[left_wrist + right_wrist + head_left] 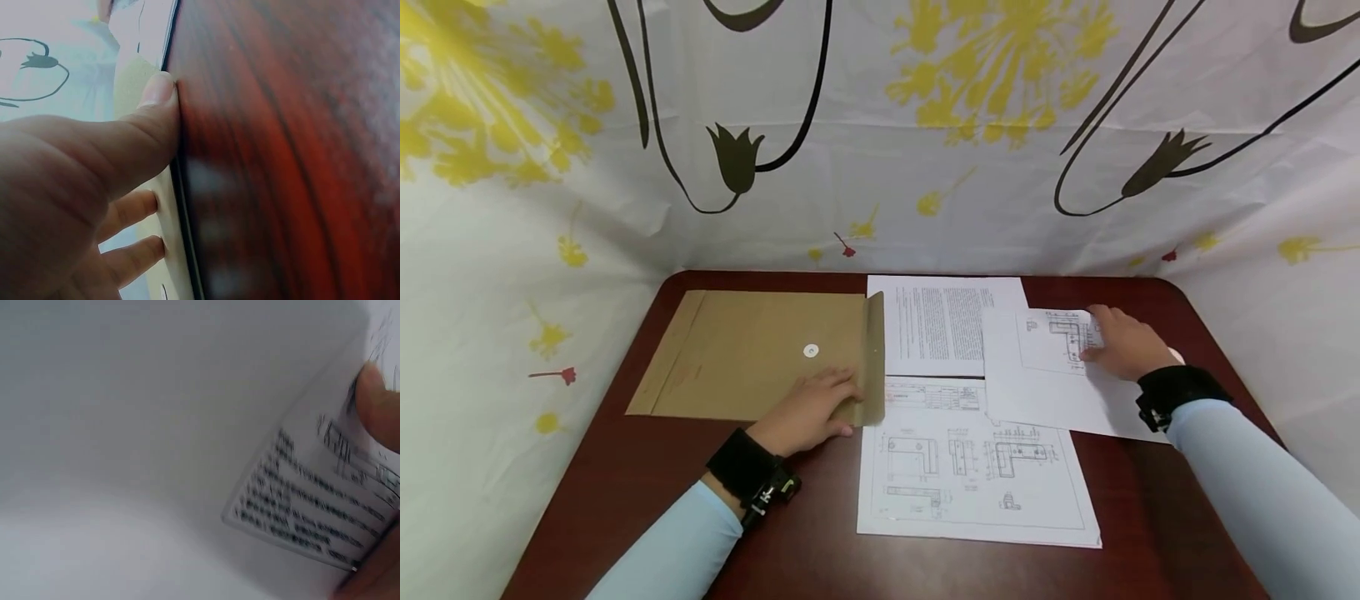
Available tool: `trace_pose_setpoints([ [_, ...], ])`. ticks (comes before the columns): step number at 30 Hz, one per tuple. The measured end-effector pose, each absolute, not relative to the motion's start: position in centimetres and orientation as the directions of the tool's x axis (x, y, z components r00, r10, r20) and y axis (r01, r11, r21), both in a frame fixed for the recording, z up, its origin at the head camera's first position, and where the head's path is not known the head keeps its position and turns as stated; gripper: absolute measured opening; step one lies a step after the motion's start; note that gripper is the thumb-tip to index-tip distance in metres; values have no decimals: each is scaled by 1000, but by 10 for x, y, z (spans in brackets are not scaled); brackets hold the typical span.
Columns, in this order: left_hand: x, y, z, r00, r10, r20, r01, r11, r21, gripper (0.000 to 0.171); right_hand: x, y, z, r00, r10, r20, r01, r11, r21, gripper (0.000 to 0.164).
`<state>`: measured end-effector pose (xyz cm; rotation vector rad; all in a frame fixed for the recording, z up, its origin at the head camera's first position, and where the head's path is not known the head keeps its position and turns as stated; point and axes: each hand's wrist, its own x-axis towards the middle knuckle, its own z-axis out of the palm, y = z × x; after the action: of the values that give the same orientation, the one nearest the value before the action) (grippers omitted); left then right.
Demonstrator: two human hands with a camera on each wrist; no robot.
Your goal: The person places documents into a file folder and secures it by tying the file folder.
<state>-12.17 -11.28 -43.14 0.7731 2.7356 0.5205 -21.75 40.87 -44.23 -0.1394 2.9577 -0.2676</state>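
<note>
A flat brown document envelope lies at the left of the table, a white button on its face and its narrow flap folded out along the right side. My left hand rests on its lower right part. In the left wrist view the thumb lies along the envelope's edge and the fingertips touch its face. On the right, my right hand pinches a white drawing sheet by its far part. The right wrist view shows this paper bent, with a printed corner near the thumb.
A page of dense text lies right of the envelope at the back. Nearer the front is a stack of technical drawings, partly under the held sheet. The dark red table meets a patterned cloth behind.
</note>
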Motion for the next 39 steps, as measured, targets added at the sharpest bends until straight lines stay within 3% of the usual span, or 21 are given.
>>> trace_pose_setpoints([
  [7,-122,-115,-433,-829,542,-136,458,799,391,48,-201,410,-438,-983,-162,-88,-145,974,-175,49],
  [16,-121,-114,-433,-825,550,-134,467,794,389,47,-180,418,-421,-982,-171,-85,-158,977,-142,44],
  [23,-119,-114,-434,-833,538,-129,456,800,390,47,-180,415,-413,-977,-176,-120,-154,974,-168,51],
  [32,-117,-114,-434,-836,536,-121,453,797,399,47,-176,418,-410,-978,-157,-136,-116,956,-269,42],
  [39,-117,-114,-435,-838,533,-120,456,804,382,50,-173,423,-404,-977,-187,-100,-125,889,-440,28],
])
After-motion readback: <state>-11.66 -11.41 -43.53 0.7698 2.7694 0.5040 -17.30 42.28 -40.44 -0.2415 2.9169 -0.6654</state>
